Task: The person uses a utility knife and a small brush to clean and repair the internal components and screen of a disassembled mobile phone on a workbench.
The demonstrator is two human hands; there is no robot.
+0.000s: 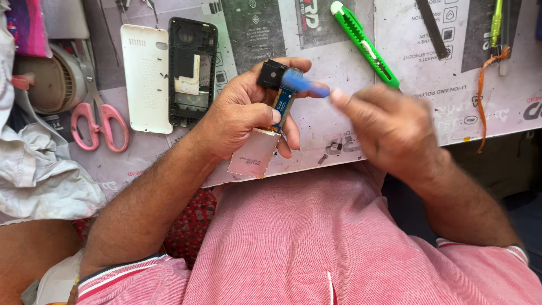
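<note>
Left hand (pixel 248 116) curls closed around a small phone circuit board (pixel 282 101), thumb pressed on its blue strip, a black block at its top end and a silvery display panel (pixel 255 152) hanging below the fingers. Right hand (pixel 389 127), blurred, pinches a blue-handled tool (pixel 305 85) between its fingertips, the tip touching the board's top. Both sit just over the near edge of the worktable (pixel 339 135). Farther back lie a black phone frame (pixel 192 70) beside a white back cover (pixel 146 76), pink scissors (pixel 99 121) to the left, and a green utility knife (pixel 364 42) behind the hands.
</note>
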